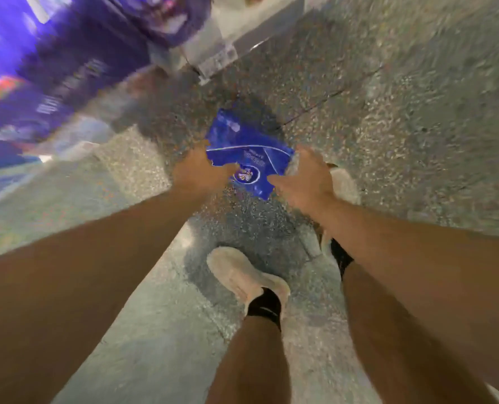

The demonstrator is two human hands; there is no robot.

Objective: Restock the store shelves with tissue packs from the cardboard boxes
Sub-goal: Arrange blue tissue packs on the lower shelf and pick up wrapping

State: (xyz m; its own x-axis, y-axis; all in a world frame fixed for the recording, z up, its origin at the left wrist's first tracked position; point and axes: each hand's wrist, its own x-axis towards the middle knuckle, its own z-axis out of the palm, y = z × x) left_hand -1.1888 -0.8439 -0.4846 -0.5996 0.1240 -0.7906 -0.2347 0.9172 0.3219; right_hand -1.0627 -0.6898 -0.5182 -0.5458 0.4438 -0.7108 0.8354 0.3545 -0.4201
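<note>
A blue tissue pack (249, 153) with white lettering is held over the speckled floor in the middle of the head view. My left hand (200, 172) grips its left edge, thumb over the wrapper. My right hand (302, 177) holds its right edge, fingers curled round it. Both arms reach forward and down. The frame is blurred by motion. At the upper left, blurred purple and blue packs (67, 68) sit on a shelf.
A pale grey shelf base or box (242, 33) stands at the top centre. My two feet in light shoes (242, 275) stand on the grey terrazzo floor (417, 112) below the pack. A lighter floor strip runs diagonally at the left.
</note>
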